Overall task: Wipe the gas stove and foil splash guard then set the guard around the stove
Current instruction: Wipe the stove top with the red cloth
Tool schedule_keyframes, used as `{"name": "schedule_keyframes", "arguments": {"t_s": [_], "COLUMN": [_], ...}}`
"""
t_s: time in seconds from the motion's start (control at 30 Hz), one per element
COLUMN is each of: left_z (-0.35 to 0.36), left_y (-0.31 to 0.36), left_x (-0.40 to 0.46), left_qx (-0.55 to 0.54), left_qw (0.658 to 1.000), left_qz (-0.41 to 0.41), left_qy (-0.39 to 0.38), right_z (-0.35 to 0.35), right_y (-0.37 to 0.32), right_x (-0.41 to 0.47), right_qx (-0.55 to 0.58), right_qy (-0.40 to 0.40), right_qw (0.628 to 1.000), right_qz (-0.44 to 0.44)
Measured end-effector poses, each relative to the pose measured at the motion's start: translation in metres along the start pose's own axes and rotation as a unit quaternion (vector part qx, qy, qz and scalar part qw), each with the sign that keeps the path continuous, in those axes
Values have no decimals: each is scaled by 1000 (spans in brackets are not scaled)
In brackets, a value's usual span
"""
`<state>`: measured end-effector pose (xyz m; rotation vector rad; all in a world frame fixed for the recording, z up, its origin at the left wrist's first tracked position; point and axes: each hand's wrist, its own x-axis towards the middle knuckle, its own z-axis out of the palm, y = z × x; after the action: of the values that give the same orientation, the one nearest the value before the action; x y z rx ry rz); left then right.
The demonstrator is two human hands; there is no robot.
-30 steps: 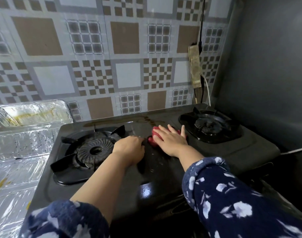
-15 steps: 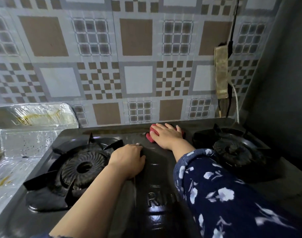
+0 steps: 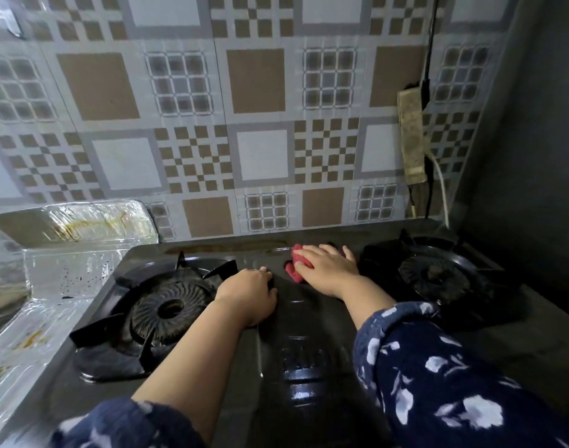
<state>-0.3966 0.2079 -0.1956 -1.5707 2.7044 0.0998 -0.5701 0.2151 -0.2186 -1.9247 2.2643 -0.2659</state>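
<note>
We're mid-wipe on the stove [image 3: 309, 367]. Right hand [image 3: 328, 270] lies flat, fingers straight, pressing the red cloth [image 3: 294, 270] onto the top panel near the back edge, between the two burners. Left hand [image 3: 249, 294] is curled, knuckles up, braced on the panel just beside the left burner [image 3: 170, 310]; we can't tell if it holds anything.

Risks as we see them:
- Panel looks wet and glossy; the bracing hand could slip toward the left burner's pan-support prongs.
- Cloth is close to the right burner [image 3: 438, 276]; a wide stroke could snag it on that support.
- Brown streak along the stove's back edge sits just past the cloth and is easy to miss.
- Cord [image 3: 441, 185] hangs near the right rear corner; dragging a wet cloth there is a bad idea.

Guard [image 3: 69, 266] stands left of the stove, still spotted and stained, not yet wiped or placed.

Orientation: the stove's long axis runs left-right along the tiled wall, front toward us.
</note>
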Motion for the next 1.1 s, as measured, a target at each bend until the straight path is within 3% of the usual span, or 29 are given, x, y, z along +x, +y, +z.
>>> {"name": "schedule_keyframes", "arguments": {"t_s": [0.27, 0.4, 0.7, 0.9, 1.1], "left_z": [0, -3, -7, -4, 3], "left_y": [0, 2, -10, 1, 39], "left_x": [-2, -2, 26, 65, 101], "left_qx": [3, -9, -39, -58, -58], "left_qw": [1000, 999, 995, 995, 995], "left_qz": [21, 30, 86, 77, 77], "left_qy": [-13, -11, -20, -10, -23], "right_z": [3, 2, -40, -62, -73], "right_y": [-12, -12, 13, 21, 59], "right_x": [-63, -65, 2, 62, 98], "right_qx": [-56, -21, -88, -145, -132], "right_qy": [9, -56, -225, -275, -291], "right_qw": [998, 996, 969, 947, 945], "right_qz": [36, 71, -55, -82, -74]}}
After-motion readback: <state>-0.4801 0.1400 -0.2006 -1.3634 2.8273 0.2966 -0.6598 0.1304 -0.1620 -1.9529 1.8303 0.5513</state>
